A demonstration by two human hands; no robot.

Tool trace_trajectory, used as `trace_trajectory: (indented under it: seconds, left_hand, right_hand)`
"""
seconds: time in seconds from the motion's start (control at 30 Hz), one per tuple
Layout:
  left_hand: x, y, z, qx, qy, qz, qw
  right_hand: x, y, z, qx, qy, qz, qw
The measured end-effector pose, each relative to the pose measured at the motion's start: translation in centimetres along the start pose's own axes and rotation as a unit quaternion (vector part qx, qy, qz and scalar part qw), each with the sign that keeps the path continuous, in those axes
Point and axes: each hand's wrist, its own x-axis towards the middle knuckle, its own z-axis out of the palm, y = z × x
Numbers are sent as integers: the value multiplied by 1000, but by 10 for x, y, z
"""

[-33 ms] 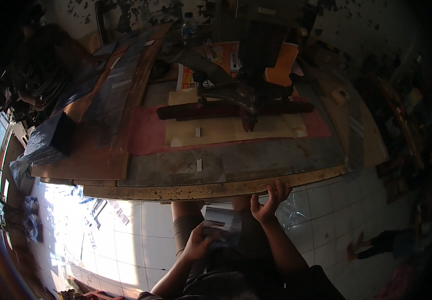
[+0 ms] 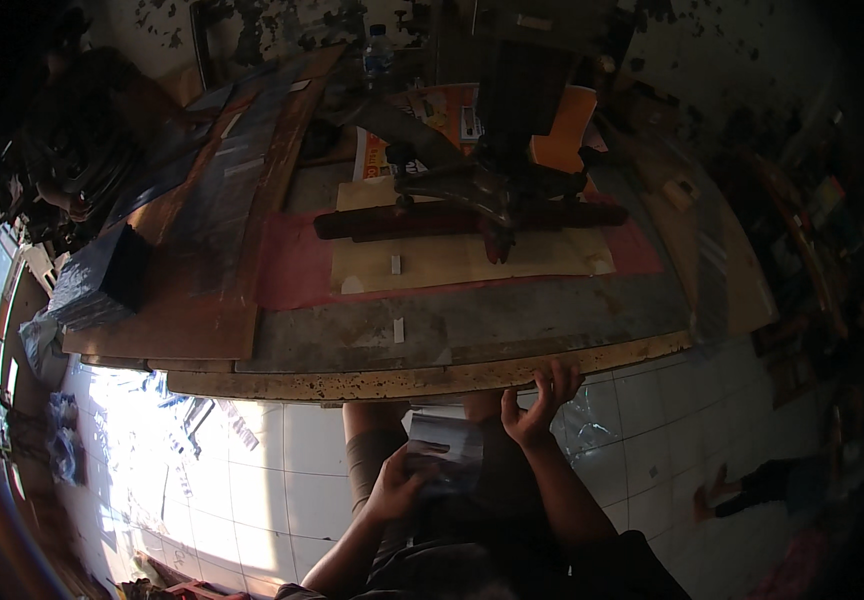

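We see our left hand (image 2: 397, 487) down in front of our lap, its fingers closed around a small silvery, crumpled plastic packet (image 2: 442, 450) that sits between our 2 hands, below the table edge and above the white tiled floor (image 2: 292, 460). Our right hand (image 2: 537, 405) is raised higher, fingers spread and curled over the pale, worn front edge of the long wooden worktable (image 2: 422, 380); it grips the edge, not the packet. The 2 hands are apart. On the table, well beyond our hands, a dark metal tool with a long bar (image 2: 472, 205) rests on a pale sheet of board (image 2: 452, 262) over a red panel (image 2: 297, 270). A clear plastic bottle (image 2: 378, 55) stands at the far side.
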Motion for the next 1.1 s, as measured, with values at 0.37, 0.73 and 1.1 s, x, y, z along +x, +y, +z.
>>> trace_trajectory:
  seconds: [0.37,0.73,1.1]
  left_hand:
    - [2,-4,-4,16,-5,-11,1000]
    - [-2,12,2,-3,-24,33,999]
    - [-8,26,8,-69,-74,80,992]
  right_hand:
    - [-1,-1,0,-3,-2,-3,1000]
    - [37,-20,-46,10,-90,43,995]
    - [203,-29,15,186,-282,-58,939]
